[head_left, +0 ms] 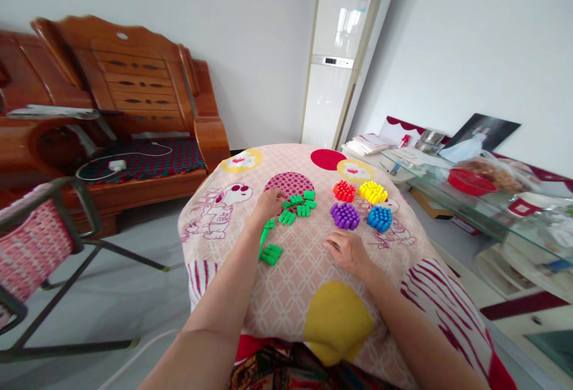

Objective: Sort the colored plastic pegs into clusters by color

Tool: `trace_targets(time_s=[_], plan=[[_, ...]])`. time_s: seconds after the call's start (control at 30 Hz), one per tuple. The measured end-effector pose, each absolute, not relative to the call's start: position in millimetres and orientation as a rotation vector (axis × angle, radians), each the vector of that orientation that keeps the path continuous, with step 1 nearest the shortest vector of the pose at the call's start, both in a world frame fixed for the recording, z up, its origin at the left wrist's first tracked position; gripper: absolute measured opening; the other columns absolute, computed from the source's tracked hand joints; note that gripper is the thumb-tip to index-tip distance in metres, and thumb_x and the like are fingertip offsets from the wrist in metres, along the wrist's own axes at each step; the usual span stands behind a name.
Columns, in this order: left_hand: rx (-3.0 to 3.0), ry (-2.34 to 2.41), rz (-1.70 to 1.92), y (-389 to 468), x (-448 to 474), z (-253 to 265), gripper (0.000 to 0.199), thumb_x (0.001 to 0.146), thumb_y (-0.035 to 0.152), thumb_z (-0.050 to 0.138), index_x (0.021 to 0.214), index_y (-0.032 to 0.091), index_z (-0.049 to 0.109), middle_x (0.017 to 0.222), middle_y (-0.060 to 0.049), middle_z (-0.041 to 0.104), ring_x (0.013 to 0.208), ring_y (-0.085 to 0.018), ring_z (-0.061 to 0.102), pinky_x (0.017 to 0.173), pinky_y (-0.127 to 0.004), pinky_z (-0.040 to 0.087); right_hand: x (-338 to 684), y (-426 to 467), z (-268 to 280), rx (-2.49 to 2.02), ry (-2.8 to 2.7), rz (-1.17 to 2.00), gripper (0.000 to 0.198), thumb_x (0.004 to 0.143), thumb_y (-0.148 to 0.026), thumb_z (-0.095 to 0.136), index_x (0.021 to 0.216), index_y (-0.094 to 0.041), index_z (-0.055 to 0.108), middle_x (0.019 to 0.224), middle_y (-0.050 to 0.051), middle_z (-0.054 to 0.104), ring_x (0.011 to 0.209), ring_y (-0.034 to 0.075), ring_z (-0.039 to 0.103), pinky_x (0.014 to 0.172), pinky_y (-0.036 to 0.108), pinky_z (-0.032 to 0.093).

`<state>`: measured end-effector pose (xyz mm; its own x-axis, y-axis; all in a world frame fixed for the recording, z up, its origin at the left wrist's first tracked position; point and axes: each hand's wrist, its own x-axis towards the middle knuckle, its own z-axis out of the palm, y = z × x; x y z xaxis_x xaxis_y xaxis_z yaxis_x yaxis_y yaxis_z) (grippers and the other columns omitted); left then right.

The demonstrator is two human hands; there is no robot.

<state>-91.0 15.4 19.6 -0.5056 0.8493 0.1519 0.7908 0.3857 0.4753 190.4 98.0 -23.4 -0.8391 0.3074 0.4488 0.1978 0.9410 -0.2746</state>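
My left hand [271, 203] is over the far left part of the table, fingertips pinched together beside small green plastic pieces [287, 217]. What sits between those fingertips, if anything, is too small to make out. The green pieces lie flat in short rows, and my left forearm hides part of another group [271, 254]. My right hand [348, 251] rests on the cloth with its fingers curled and nothing visible in them. Just beyond it stands a purple cluster [344, 215] of upright pieces. Red [344, 190], yellow [372, 192] and blue [379, 218] clusters stand close by.
A patterned cloth [286, 294] covers the round table. To the right is a glass-topped cabinet [452, 199] with a red bowl [472, 181], bags and papers. A wooden bench [134, 91] and a folding chair [36, 240] are on the left; a tall white unit [333, 61] stands behind.
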Motion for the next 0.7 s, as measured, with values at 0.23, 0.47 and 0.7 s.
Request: trace_targets(time_s=[0.23, 0.47, 0.7], plan=[[1.649, 2.457, 0.600, 45, -85, 8, 0.049, 0.087, 0.024, 0.060, 0.136, 0.024, 0.062, 0.136, -0.006, 0.067, 0.125, -0.022, 0.061, 0.107, -0.031, 0.046, 212, 109, -12, -0.458, -2.542, 0.748, 0.017, 0.089, -0.025, 0.059, 0.090, -0.020, 0.075, 0.088, 0.006, 0.077, 0.079, 0.019, 0.070, 0.073, 0.028, 0.050], [1.845, 2.271, 0.598, 45, -56, 16, 0.025, 0.085, 0.020, 0.058, 0.099, 0.020, 0.077, 0.103, -0.005, 0.077, 0.101, -0.022, 0.070, 0.094, -0.030, 0.051, 217, 117, -14, -0.573, -2.367, 0.994, 0.024, 0.087, -0.034, 0.060, 0.090, -0.018, 0.078, 0.086, 0.006, 0.078, 0.079, 0.022, 0.071, 0.071, 0.030, 0.054], [1.696, 2.507, 0.718, 86, -39, 19, 0.034, 0.093, 0.019, 0.051, 0.124, 0.016, 0.066, 0.119, -0.013, 0.071, 0.123, -0.026, 0.061, 0.106, -0.036, 0.045, 211, 120, -16, -0.630, -2.235, 1.099, 0.029, 0.086, -0.040, 0.060, 0.084, -0.018, 0.078, 0.076, 0.007, 0.077, 0.072, 0.023, 0.073, 0.068, 0.033, 0.056]])
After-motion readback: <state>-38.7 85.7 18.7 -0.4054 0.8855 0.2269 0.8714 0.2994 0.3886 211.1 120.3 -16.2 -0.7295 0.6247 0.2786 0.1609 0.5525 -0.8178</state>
